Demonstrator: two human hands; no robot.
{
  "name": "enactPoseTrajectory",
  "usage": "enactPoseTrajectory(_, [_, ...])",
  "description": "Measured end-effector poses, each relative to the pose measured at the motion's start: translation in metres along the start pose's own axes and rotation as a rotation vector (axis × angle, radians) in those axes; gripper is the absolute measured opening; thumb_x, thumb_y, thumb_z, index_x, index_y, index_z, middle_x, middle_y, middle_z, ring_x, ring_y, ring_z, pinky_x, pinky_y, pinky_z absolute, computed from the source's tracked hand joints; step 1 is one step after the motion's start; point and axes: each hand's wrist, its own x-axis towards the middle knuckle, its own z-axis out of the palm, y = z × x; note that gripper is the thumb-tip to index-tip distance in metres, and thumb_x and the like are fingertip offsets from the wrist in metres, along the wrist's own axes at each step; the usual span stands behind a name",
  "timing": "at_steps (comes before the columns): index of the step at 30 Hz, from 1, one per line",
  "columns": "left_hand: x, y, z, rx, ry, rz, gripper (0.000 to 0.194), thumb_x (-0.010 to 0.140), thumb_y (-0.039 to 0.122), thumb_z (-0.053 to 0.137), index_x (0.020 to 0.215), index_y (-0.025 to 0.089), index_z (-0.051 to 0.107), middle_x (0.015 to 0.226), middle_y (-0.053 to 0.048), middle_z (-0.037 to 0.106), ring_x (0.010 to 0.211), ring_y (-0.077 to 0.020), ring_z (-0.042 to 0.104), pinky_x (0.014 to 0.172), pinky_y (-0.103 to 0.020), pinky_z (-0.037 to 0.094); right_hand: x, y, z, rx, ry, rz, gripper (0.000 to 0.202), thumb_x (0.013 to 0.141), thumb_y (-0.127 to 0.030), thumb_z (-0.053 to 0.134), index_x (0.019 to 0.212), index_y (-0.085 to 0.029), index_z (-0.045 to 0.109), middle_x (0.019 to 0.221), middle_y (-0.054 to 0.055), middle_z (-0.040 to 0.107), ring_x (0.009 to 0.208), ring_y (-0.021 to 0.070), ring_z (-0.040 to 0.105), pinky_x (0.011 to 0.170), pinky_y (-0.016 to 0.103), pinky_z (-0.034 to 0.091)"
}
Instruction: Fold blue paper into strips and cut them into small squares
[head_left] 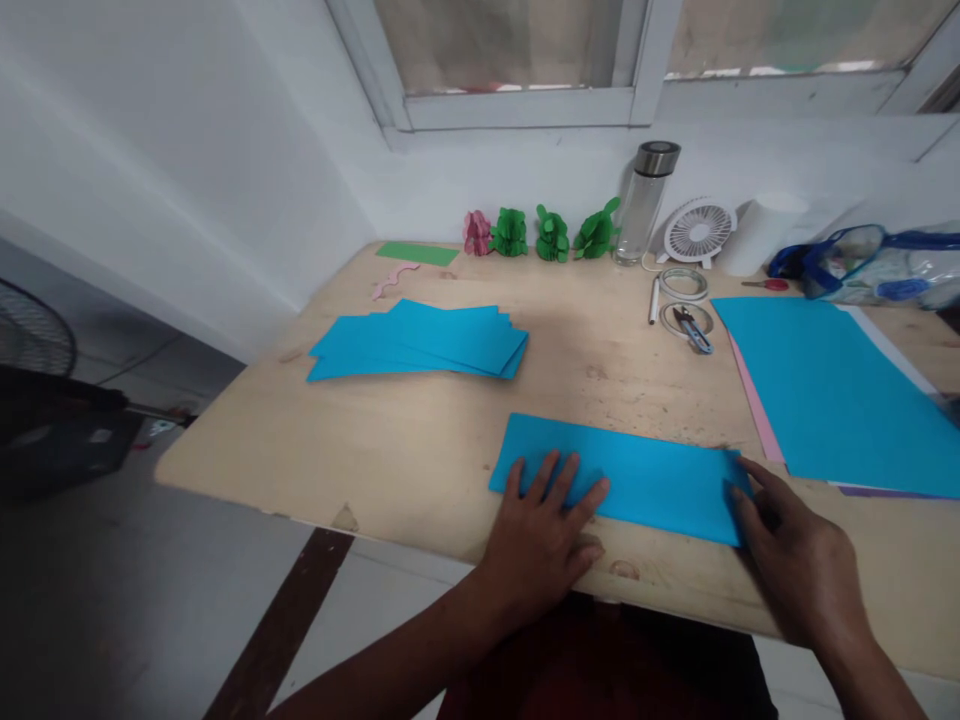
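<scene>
With both hands pressed flat on the blue paper strip (630,475) near the table (390,450) edge, left hand (544,535) and right hand (795,555) gripping nothing, uneven pressure could skew it.

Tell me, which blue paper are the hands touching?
The folded blue strip at the table's near edge. The left hand presses one end, the right hand the other. The blue stack and big blue sheet lie untouched.
</scene>
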Motion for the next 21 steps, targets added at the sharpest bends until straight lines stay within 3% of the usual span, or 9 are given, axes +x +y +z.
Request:
enactPoseTrajectory(5, [0.0, -0.001, 0.003, 0.017, -0.001, 0.012, 0.06, 0.092, 0.059, 0.036, 0.147, 0.036, 0.028, 0.151, -0.006, 0.036, 0.137, -0.0338, 0.03, 0.108, -0.056, 0.019, 0.002, 0.007, -0.002, -0.09, 0.001, -0.063, 0.048, 0.092, -0.049, 0.04, 0.128, -0.022, 0.058, 0.082, 0.006, 0.072, 0.063, 0.0281, 0.067, 0.051, 0.038, 0.048])
enactPoseTrajectory(9, [-0.001, -0.002, 0.007, 0.03, 0.009, 0.031, 0.06, 0.091, 0.061, 0.037, 0.146, 0.037, 0.03, 0.151, -0.006, 0.036, 0.137, -0.0342, 0.03, 0.109, -0.057, 0.017, 0.0, -0.001, -0.007, -0.096, 0.285, -0.263, 0.043, 0.092, -0.036, 0.046, 0.127, -0.015, 0.059, 0.112, 0.016, 0.066, 0.101, 0.0331, 0.063, 0.078, 0.047, 0.051])
enactPoseTrajectory(11, [-0.002, -0.003, 0.009, 0.028, 0.021, 0.036, 0.062, 0.09, 0.064, 0.037, 0.146, 0.037, 0.031, 0.15, -0.007, 0.038, 0.137, -0.0342, 0.03, 0.108, -0.057, 0.016, -0.007, -0.02, -0.008, -0.029, 0.324, -0.458, 0.039, 0.091, -0.028, 0.051, 0.127, -0.016, 0.058, 0.122, 0.015, 0.063, 0.114, 0.032, 0.056, 0.092, 0.049, 0.046])
enactPoseTrajectory(15, [-0.002, -0.002, 0.011, 0.021, 0.037, 0.035, 0.064, 0.088, 0.067, 0.038, 0.144, 0.037, 0.035, 0.15, -0.007, 0.039, 0.137, -0.0333, 0.031, 0.108, -0.057, 0.015, -0.025, -0.069, -0.001, 0.025, 0.108, -0.803, 0.038, 0.092, -0.022, 0.05, 0.13, -0.019, 0.055, 0.132, 0.008, 0.059, 0.129, 0.0283, 0.045, 0.107, 0.053, 0.032])
enactPoseTrajectory(18, [-0.002, -0.002, 0.011, 0.03, 0.044, 0.043, 0.063, 0.087, 0.067, 0.04, 0.142, 0.036, 0.04, 0.15, -0.006, 0.039, 0.137, -0.0329, 0.031, 0.108, -0.056, 0.015, -0.032, -0.086, 0.007, -0.005, 0.026, -0.841, 0.037, 0.094, -0.025, 0.048, 0.129, -0.018, 0.056, 0.133, 0.008, 0.058, 0.13, 0.0289, 0.044, 0.109, 0.055, 0.029])
enactPoseTrajectory(21, [-0.001, -0.003, 0.011, 0.026, 0.055, 0.042, 0.064, 0.086, 0.068, 0.041, 0.142, 0.037, 0.039, 0.149, -0.006, 0.04, 0.136, -0.0329, 0.032, 0.109, -0.056, 0.015, -0.031, -0.079, 0.012, -0.039, 0.032, -0.795, 0.036, 0.095, -0.027, 0.047, 0.129, -0.017, 0.057, 0.134, 0.009, 0.058, 0.13, 0.0286, 0.044, 0.109, 0.054, 0.03])
